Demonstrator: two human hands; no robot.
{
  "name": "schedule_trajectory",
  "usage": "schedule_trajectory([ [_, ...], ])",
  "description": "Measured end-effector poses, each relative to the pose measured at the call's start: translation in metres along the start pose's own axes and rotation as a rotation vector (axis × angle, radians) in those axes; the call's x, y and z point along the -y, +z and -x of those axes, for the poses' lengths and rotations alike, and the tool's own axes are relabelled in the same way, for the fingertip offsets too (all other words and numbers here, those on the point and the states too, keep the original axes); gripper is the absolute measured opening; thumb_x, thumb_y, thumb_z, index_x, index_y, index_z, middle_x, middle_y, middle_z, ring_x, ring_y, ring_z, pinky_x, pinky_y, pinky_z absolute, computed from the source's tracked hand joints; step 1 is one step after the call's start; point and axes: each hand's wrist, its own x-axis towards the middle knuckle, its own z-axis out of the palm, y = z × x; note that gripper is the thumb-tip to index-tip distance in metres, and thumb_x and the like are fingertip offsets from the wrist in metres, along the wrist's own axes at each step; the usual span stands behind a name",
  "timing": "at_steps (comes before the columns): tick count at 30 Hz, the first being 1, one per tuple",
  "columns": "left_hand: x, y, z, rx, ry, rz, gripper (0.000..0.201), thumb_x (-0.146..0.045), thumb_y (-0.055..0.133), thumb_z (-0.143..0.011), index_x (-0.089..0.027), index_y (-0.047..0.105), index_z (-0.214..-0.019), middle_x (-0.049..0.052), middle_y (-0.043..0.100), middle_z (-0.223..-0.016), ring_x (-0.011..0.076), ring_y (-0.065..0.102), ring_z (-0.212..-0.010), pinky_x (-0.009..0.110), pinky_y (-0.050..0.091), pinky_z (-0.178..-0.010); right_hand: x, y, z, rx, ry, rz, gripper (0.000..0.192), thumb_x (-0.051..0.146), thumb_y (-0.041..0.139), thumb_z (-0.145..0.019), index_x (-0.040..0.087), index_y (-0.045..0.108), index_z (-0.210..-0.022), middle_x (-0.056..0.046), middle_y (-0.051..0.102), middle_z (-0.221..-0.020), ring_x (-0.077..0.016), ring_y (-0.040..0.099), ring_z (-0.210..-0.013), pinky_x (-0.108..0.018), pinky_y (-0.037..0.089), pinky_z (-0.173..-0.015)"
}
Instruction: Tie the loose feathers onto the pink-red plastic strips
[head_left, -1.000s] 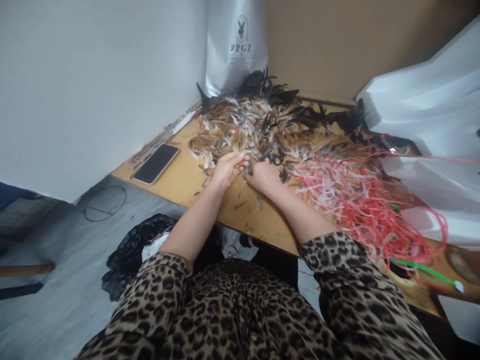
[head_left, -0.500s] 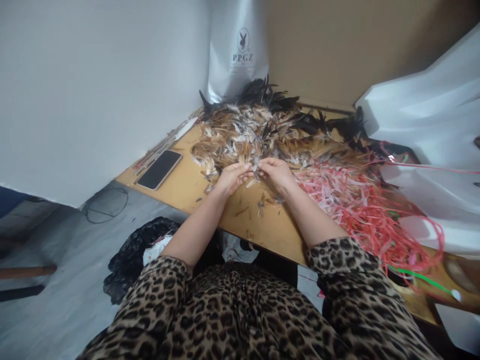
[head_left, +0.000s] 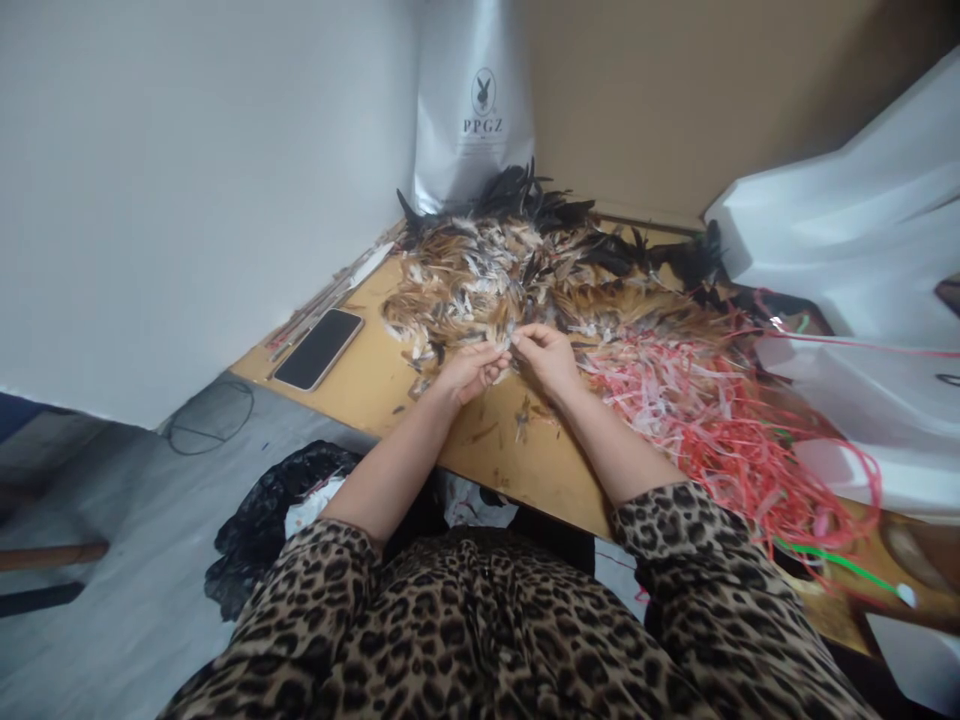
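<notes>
A black bag (head_left: 259, 515) lies crumpled on the grey floor (head_left: 135, 560) at the far left, below the edge of the wooden table (head_left: 375, 375). On the table's left corner a phone (head_left: 318, 348) lies face up with its screen dark, beside some thin sticks (head_left: 315, 305) that run along the wall. Behind, a grey bag with a rabbit logo (head_left: 472, 110) stands upright against the wall.

Towards the middle, a big heap of feathers (head_left: 525, 270), brown, white and black, covers the back of the table. The left hand (head_left: 469, 368) sits at the near edge of that heap, fingers curled in and pinched together on a small tuft of feathers (head_left: 510, 342). The right hand (head_left: 547, 355) is just beside it, fingertips almost touching those of the left, and it pinches the same tuft from the other side. Both hands are closed on the tuft, which is held just above the table at the front of the heap. A few loose bits of feather (head_left: 525, 410) lie on the bare wood below the wrists.

To the right a tangle of red and pink strips (head_left: 712, 410) spreads over the table, touching the heap. A green strip (head_left: 847, 562) lies at its near right end. White plastic sheeting (head_left: 847, 250) fills the far right
</notes>
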Motion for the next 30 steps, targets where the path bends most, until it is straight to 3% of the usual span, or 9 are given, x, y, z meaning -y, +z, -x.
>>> schedule_trajectory([
  [7,-0.004,0.0,0.002,0.044,-0.061,0.102,0.005,-0.005,0.057,-0.073,-0.009,0.059,-0.074,0.0,0.056,-0.061,-0.0013,0.048,-0.046,0.006,0.036,-0.043,0.014,-0.004,0.001,0.128,0.163,-0.152,0.03,0.041,0.066,-0.061,0.018,0.062,-0.079,0.003,0.057,-0.063,-0.0065,0.047,-0.053,-0.021,0.038,-0.055],
  [17,0.0,-0.003,0.001,0.079,-0.013,-0.078,0.006,-0.013,0.063,-0.07,-0.009,0.06,-0.071,-0.001,0.056,-0.058,-0.0003,0.048,-0.045,0.009,0.036,-0.044,0.011,-0.007,0.0,0.193,0.16,-0.066,0.027,0.038,0.07,-0.058,0.015,0.06,-0.066,0.004,0.052,-0.052,-0.006,0.042,-0.047,-0.021,0.034,-0.051],
  [30,0.004,-0.001,0.001,0.023,0.098,-0.242,0.018,-0.023,0.069,-0.064,-0.008,0.063,-0.071,0.003,0.063,-0.062,0.0036,0.055,-0.051,0.014,0.04,-0.05,0.002,-0.005,-0.003,0.072,0.135,-0.041,0.026,0.036,0.071,-0.054,0.015,0.058,-0.061,0.003,0.057,-0.059,-0.0073,0.048,-0.053,-0.021,0.038,-0.056],
])
